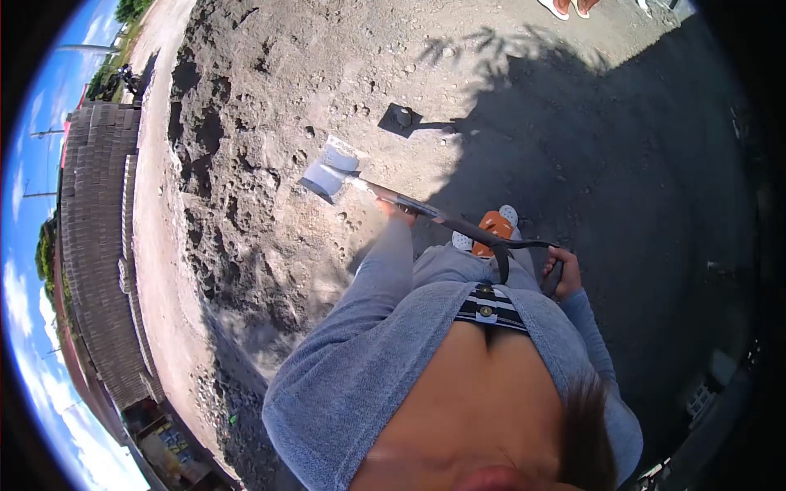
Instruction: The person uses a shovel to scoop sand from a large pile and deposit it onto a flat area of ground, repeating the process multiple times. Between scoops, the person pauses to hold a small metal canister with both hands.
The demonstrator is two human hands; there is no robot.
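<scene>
A shovel slants across the front of my body, its pale, worn metal blade over the rough dirt to the front left. My left hand is closed around the shaft, partly hidden behind it. At the other end, my right hand wraps around the dark grip beside my hip. Below the shaft, white shoes with holes and an orange patch show at my feet. A dark square shadow with a thin bar lies on the ground beyond the blade, a stone within it.
Lumpy, broken soil spreads ahead and left. Stacked grey blocks line a pale road at far left, with a motorcycle farther along. Another person's feet in sandals stand at the top. Deep shade covers the ground on the right.
</scene>
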